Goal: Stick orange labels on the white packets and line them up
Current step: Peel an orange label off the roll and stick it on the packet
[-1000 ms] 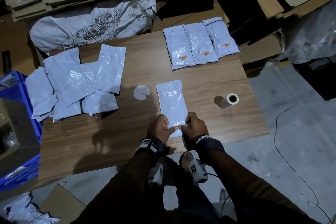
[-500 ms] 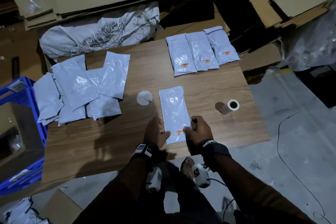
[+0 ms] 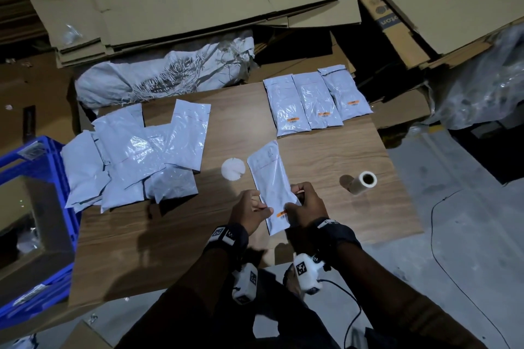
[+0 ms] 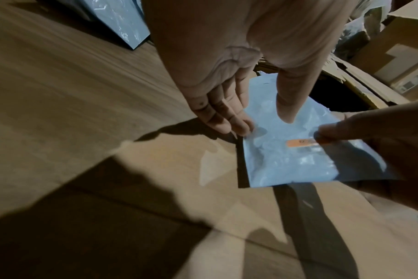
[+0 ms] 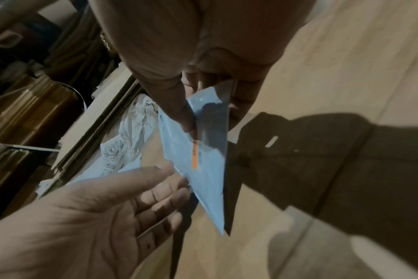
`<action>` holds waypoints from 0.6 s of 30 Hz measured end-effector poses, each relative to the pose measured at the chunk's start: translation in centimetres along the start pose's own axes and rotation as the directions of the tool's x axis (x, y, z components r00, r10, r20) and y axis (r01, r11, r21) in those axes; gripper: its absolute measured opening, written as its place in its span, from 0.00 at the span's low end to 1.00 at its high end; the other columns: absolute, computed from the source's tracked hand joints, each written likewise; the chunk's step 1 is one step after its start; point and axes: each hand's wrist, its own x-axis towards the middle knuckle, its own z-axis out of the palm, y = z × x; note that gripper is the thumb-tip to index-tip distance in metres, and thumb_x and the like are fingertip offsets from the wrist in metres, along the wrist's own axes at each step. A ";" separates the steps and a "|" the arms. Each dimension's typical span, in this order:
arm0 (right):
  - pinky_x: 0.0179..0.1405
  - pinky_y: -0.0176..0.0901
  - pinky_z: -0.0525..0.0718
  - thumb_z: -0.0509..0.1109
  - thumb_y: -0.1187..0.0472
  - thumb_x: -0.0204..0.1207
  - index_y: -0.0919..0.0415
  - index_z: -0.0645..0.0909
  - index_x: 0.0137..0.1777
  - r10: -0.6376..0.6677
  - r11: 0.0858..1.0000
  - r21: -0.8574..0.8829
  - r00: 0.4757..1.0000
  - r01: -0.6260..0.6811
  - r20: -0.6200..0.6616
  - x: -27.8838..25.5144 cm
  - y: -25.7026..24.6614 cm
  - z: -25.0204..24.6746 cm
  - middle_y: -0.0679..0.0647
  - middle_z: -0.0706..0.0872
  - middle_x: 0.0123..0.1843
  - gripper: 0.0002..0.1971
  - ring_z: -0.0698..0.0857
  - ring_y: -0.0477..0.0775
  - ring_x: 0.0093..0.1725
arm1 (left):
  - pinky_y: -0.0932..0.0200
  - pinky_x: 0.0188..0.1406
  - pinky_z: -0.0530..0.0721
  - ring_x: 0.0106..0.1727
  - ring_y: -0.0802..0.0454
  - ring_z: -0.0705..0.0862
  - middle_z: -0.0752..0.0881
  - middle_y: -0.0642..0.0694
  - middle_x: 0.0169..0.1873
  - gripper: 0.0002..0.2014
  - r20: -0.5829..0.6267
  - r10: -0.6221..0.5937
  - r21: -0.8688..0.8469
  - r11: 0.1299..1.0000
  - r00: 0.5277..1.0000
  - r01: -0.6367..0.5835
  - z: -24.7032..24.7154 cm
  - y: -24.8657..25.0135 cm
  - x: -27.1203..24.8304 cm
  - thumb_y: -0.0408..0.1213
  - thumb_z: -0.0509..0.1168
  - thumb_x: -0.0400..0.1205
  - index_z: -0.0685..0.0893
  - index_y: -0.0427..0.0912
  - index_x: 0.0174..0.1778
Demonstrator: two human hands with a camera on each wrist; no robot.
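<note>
White packet (image 3: 270, 178): glossy, crinkled plastic rectangle bearing an orange label (image 3: 282, 214).

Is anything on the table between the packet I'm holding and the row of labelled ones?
Nothing visible. Bare table lies between the held packet and the labelled row. The white disc sits left of that path, the roll right of it.

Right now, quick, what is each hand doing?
Left hand: pinching the packet by its left edge.
Right hand: pinching the same packet, thumb by the orange label.
</note>
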 end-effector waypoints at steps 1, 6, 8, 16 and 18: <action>0.35 0.46 0.87 0.73 0.68 0.70 0.51 0.77 0.52 -0.011 1.000 0.017 1.000 0.011 -0.015 0.1 -0.6 0.2 0.53 0.89 0.42 0.15 0.89 0.55 0.39 | 0.58 0.51 0.84 0.53 0.52 0.88 0.89 0.48 0.48 0.27 -0.005 0.007 -0.013 1.000 1.000 -0.007 -0.5 0.1 0.2 0.38 0.80 0.76 0.78 0.44 0.69; 0.42 0.53 0.90 0.75 0.67 0.72 0.43 0.77 0.56 -0.108 0.993 0.053 0.993 0.110 -0.045 0.7 -3.5 0.8 0.55 0.90 0.47 0.20 0.90 0.56 0.44 | 0.66 0.44 0.79 0.54 0.52 0.86 0.87 0.44 0.56 0.26 -0.031 0.063 -0.025 0.998 0.998 -0.064 -3.2 1.0 1.3 0.38 0.79 0.77 0.80 0.40 0.69; 0.43 0.54 0.90 0.75 0.67 0.73 0.43 0.78 0.56 -0.137 0.987 0.077 0.989 0.142 -0.064 1.1 -4.6 1.1 0.53 0.90 0.46 0.19 0.90 0.57 0.43 | 0.69 0.43 0.81 0.57 0.50 0.87 0.87 0.43 0.58 0.25 -0.039 0.104 -0.033 0.994 0.994 -0.106 -4.4 1.5 1.8 0.36 0.79 0.77 0.80 0.41 0.69; 0.46 0.63 0.90 0.74 0.56 0.69 0.45 0.83 0.53 -0.244 0.970 -0.027 0.960 0.243 -0.136 5.7 -8.6 3.5 0.50 0.86 0.46 0.12 0.87 0.59 0.44 | 0.67 0.41 0.83 0.51 0.50 0.86 0.84 0.49 0.57 0.23 -0.050 0.294 -0.057 0.953 0.955 -0.296 -8.4 5.3 5.2 0.28 0.76 0.78 0.80 0.54 0.65; 0.49 0.56 0.88 0.76 0.57 0.71 0.49 0.84 0.54 -0.257 0.966 -0.049 0.952 0.252 -0.167 7.2 -10.4 3.9 0.54 0.85 0.50 0.12 0.86 0.59 0.48 | 0.71 0.41 0.82 0.53 0.49 0.86 0.84 0.47 0.59 0.21 -0.044 0.280 -0.030 0.959 0.959 -0.282 -9.1 6.3 7.0 0.28 0.75 0.79 0.82 0.48 0.66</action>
